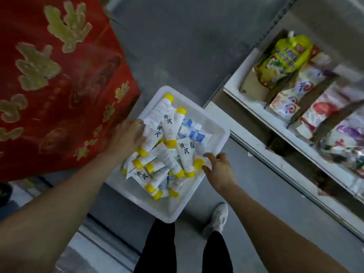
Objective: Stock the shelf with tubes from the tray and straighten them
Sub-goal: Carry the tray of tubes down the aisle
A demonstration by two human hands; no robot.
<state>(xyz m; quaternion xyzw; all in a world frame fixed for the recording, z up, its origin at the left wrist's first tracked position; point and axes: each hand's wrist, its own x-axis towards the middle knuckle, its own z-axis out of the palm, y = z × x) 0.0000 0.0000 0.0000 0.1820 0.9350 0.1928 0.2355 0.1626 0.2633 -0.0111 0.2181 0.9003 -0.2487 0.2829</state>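
A white plastic tray (204,119) sits low in front of me, piled with several white tubes (169,127) with yellow caps, plus a few blue-and-white tubes (194,133) at its far right. My left hand (126,138) lies over the tray's left side, its fingers touching a white tube there. My right hand (218,170) is at the tray's near right rim, its fingers curled round the yellow cap (198,164) of a tube. The shelf (256,115) stands to the right of the tray.
The white shelf holds pouches and bags, among them a yellow-green spouted pouch (283,58) and red-and-white packs (315,113). A red cloth with gold figures (59,85) hangs at the left. My legs and a white shoe (217,217) are on the grey floor below.
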